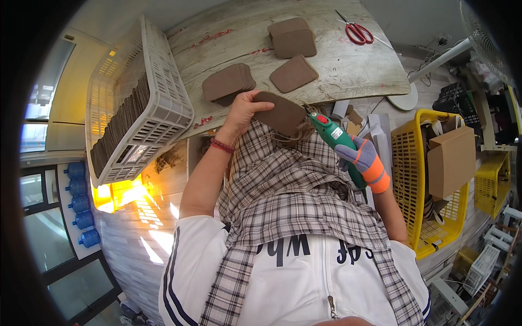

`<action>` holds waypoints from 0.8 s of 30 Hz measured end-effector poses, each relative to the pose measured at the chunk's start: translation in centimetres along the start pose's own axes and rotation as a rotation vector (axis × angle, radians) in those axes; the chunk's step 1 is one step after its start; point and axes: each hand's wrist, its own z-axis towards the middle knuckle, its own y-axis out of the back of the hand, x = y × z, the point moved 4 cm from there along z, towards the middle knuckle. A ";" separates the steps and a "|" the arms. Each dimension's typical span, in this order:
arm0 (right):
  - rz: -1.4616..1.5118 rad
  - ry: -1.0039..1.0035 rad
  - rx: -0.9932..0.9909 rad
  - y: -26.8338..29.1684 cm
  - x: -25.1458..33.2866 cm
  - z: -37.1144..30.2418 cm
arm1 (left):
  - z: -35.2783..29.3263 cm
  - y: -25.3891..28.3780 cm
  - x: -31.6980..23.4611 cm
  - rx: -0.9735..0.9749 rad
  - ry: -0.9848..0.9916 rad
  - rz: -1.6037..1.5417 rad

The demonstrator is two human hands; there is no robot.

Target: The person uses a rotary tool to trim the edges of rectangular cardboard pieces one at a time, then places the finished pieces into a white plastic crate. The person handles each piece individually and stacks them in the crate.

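The left hand (pixel 243 111) grips a brown leather piece (pixel 283 115) by its left end, holding it just off the near edge of the bench (pixel 348 68), above the plaid cloth (pixel 288 185) on the lap. The right hand (pixel 365 160), in an orange and purple glove, is closed round a green power tool (pixel 337 142) whose tip meets the piece's right end. On the bench lie more brown pieces (pixel 228 83) near that edge, red scissors (pixel 358 32) at the far right corner, and a white basket (pixel 144 103) at the left end.

head camera looks steeply down, close above lap
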 end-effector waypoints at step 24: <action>-0.001 -0.046 0.072 -1.1 2.0 0.2 | 0.4 -2.6 1.1 0.212 0.155 0.241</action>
